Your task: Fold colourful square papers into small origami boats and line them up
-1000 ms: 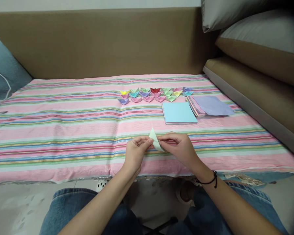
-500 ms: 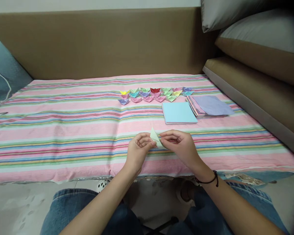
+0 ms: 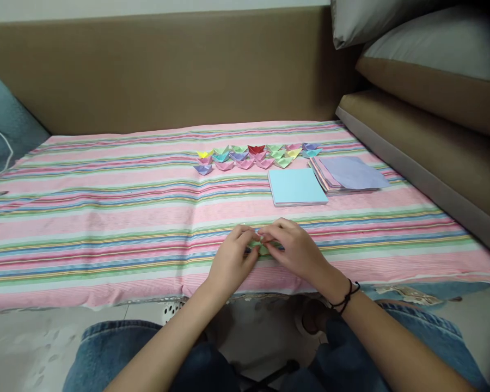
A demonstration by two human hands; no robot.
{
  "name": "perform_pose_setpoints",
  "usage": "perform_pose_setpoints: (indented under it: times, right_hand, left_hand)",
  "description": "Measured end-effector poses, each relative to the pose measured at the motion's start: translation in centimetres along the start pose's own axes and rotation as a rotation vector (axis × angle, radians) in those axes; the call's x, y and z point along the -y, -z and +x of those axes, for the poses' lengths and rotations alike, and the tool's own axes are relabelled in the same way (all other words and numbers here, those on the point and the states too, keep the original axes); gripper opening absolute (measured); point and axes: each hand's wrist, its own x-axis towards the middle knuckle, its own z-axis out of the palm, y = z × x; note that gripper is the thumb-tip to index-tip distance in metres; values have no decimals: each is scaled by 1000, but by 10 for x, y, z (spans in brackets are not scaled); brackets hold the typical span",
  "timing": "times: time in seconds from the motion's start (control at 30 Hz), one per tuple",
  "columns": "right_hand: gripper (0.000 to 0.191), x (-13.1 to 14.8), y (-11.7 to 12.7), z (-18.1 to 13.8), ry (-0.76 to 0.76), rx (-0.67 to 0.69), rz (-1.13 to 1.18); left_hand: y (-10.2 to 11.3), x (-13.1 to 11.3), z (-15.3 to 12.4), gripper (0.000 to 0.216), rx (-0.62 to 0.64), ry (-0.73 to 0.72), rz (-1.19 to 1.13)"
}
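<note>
As fingers (image 3: 273,232) half-hide pale green paper (image 3: 263,250), exact shape unclear.

Brown backrest (image 3: 167,76) below pale wall (image 3: 65,10)

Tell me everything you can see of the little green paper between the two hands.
The green paper is a small, light-coloured, thin-looking piece that appears folded. The left hand and right hand hold it from either side, hiding much of it, so its full shape can't be told. It is over the near part of the striped cloth; whether it touches the cloth is unclear.
</note>
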Motion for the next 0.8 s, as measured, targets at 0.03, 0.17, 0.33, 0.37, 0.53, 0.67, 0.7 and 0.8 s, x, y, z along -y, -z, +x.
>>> perform_pose_setpoints:
  times: [0.03,0.17,0.33,0.37,0.53,0.67,0.7,0.8]
  right_hand:
    - [26,0,0,0,-15,10,30]
    - [25,-5,7,-1,-128,-10,213]
    - [22,-20,21,-5,-343,106,428]
    - [25,-22,22,-6,-364,160,464]
    - [30,-27,23,-10,-391,242,563]
    - [25,-27,22,-10,-356,209,568]
    - [22,-27,21,-10,-339,195,550]
    - [18,-26,16,-8,-288,151,469]
  left_hand:
    - [-2,0,0,19,14,4,57]
    - [-8,-4,-1,17,22,28,256]
    - [-11,-7,1,14,1,34,336]
    - [-11,-7,1,15,4,36,330]
    - [-13,-8,4,15,12,82,302]
    - [-15,-9,8,13,25,112,328]
    - [-16,-9,9,13,26,118,342]
    - [-17,-10,12,17,25,129,372]
